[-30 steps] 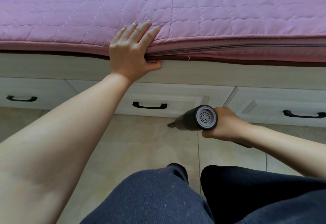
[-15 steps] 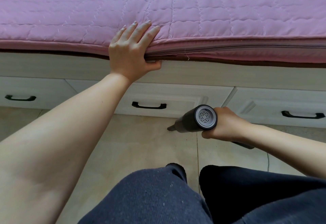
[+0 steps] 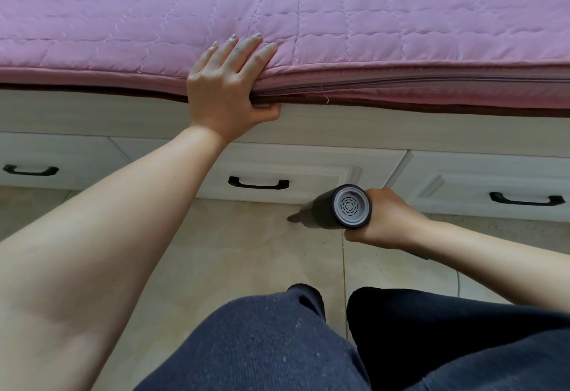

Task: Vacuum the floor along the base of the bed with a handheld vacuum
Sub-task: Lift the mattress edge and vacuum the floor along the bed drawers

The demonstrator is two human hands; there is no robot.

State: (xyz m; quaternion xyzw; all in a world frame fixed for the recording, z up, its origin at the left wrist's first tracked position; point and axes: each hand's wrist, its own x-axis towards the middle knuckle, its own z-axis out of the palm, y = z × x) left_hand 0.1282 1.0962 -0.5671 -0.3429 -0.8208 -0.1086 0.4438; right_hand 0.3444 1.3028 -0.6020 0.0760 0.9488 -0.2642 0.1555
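Two hands are in view from the head camera, and I report on each. My left hand (image 3: 229,88) rests on the front edge of the bed (image 3: 401,14), its four fingers (image 3: 246,51) straight and spread flat on the pink quilted cover (image 3: 123,20), the thumb tucked under the mattress edge against the pale wooden frame (image 3: 92,113); it grips that edge only loosely between thumb and palm, and I record it as flat and pressing. My right hand (image 3: 385,221) holds the handheld vacuum (image 3: 336,208), its fingers curled round the dark barrel; the fingertips are hidden behind the body, so I cannot tell how tightly. The vacuum lies low and nearly level, its grey vented rear cap facing the camera and its narrow nozzle (image 3: 294,217) pointing left, at or just above the beige tiled floor (image 3: 216,252), near the foot of the middle drawer (image 3: 308,162). Whether the nozzle touches the tile I cannot tell. Three white drawers run along the base of the bed, each with a black handle: left (image 3: 30,170), middle (image 3: 258,183) and right (image 3: 526,199). Dark specks lie on the floor near a tile joint below the vacuum. My knees, in dark trousers (image 3: 277,344), fill the lower edge of the view.
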